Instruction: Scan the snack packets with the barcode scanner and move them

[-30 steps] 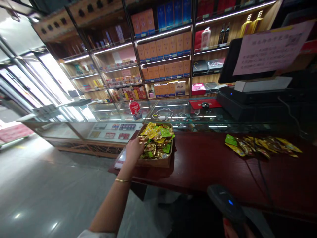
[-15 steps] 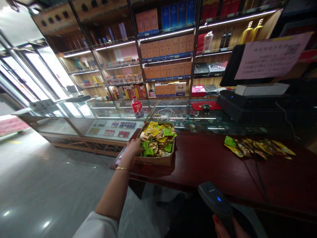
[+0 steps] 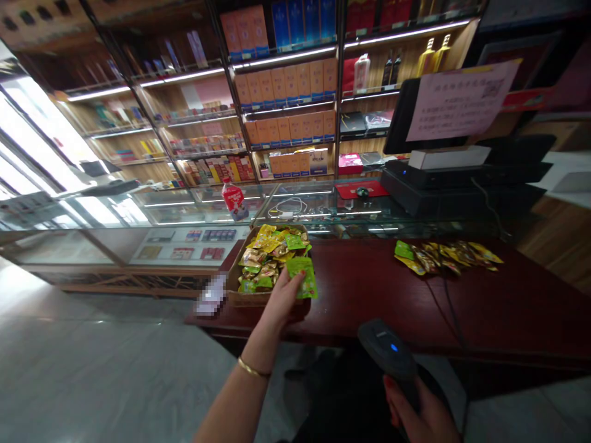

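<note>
My left hand (image 3: 287, 291) pinches a green snack packet (image 3: 303, 277) over the right front edge of a cardboard box (image 3: 249, 299). Inside that box lies a heap of yellow, gold and green packets (image 3: 259, 255). Low in the view, my right hand (image 3: 420, 411) is wrapped round the handle of a black barcode scanner (image 3: 386, 347) with a blue light lit on its top. The scanner hangs in front of the counter's edge, its head toward the counter. Farther right, a row of similar packets (image 3: 443, 257) lies on the dark red counter (image 3: 355, 289).
A red-labelled bottle (image 3: 234, 200) stands on the glass display case (image 3: 184, 209). At the right back are a monitor with a pink paper sheet (image 3: 462, 101) and a mouse (image 3: 362, 192) on a red pad. A dark cable (image 3: 446, 307) crosses the counter. Stocked shelves line the wall.
My left hand has moved right from the box's left side, now with a green packet in its fingers. The view has turned somewhat right. My right hand still holds the scanner.
</note>
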A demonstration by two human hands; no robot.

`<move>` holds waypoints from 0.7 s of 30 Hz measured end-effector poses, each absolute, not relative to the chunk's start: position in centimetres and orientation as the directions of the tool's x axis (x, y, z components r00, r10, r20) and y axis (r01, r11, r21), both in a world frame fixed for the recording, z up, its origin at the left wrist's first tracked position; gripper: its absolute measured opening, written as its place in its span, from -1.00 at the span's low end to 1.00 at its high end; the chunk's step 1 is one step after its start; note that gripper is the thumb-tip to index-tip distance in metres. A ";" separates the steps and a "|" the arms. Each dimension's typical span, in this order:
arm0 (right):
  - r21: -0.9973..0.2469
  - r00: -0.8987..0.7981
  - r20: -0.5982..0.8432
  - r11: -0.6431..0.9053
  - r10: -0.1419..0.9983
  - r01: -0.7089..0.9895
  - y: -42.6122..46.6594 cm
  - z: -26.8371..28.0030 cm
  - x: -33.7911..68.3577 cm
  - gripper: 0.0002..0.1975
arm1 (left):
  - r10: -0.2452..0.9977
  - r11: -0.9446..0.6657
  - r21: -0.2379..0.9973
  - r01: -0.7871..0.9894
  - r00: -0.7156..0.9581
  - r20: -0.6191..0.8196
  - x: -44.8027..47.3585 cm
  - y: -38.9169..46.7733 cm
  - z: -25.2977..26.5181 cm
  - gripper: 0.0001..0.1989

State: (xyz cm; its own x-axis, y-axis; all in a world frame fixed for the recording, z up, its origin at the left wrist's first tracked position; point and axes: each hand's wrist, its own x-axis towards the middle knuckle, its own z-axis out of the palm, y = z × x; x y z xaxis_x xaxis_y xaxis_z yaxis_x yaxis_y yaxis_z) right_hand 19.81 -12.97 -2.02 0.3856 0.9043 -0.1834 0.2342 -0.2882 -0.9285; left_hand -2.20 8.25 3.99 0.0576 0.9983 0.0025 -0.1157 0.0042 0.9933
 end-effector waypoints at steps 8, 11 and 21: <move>-0.930 0.304 -0.198 -0.276 0.932 0.242 -12.9 -2.9 21.1 -0.39 | 0.973 0.136 0.937 -0.320 0.219 -0.067 4.5 9.1 -4.4 -0.52; -0.919 0.299 -0.227 -0.306 0.927 0.248 -12.8 -3.2 21.0 -0.38 | 0.978 0.115 0.937 -0.330 0.203 -0.048 4.3 9.5 -5.5 -0.44; -0.924 0.215 -0.238 -0.289 0.947 0.252 -11.4 -2.4 19.1 -0.42 | 0.975 0.154 0.929 -0.336 0.205 -0.087 4.0 9.4 -6.3 -0.42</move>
State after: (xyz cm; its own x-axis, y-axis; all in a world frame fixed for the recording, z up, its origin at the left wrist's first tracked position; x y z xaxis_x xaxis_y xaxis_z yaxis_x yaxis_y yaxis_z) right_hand 19.05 -11.39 -2.41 0.2153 0.9472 -0.2377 0.2518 -0.2890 -0.9236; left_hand 4.02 9.45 -6.31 0.2053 0.9748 -0.0872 -0.3364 0.1540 0.9290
